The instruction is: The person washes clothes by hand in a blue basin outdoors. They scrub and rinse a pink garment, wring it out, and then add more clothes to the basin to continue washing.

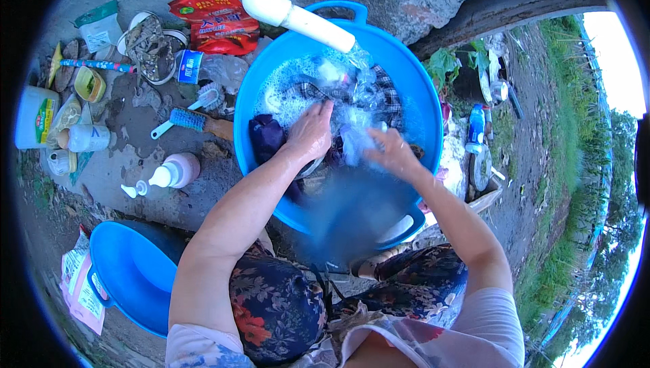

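Note:
A large blue basin [430, 97] holds soapy water and wet clothes. Inside it, my left hand [311, 131] rests over the laundry with its fingers stretched out and close together. My right hand [396, 155] is slightly smeared by motion; its fingers close on a pale wet cloth [355, 143] between the two hands. Farther back lies a dark checked garment [384, 97], partly under water. A dark purple cloth [267, 136] sits against the basin's left wall. A white pipe [315, 27] lets water run into the basin. Blur covers the basin's near part.
On the left stand a pump bottle [177, 170], a blue-bristled brush [186, 119], a white brush [208, 97], a red packet [215, 23] and a sandal [152, 46]. Another blue tub [132, 266] is at lower left. A blue bottle [476, 127] stands on the right.

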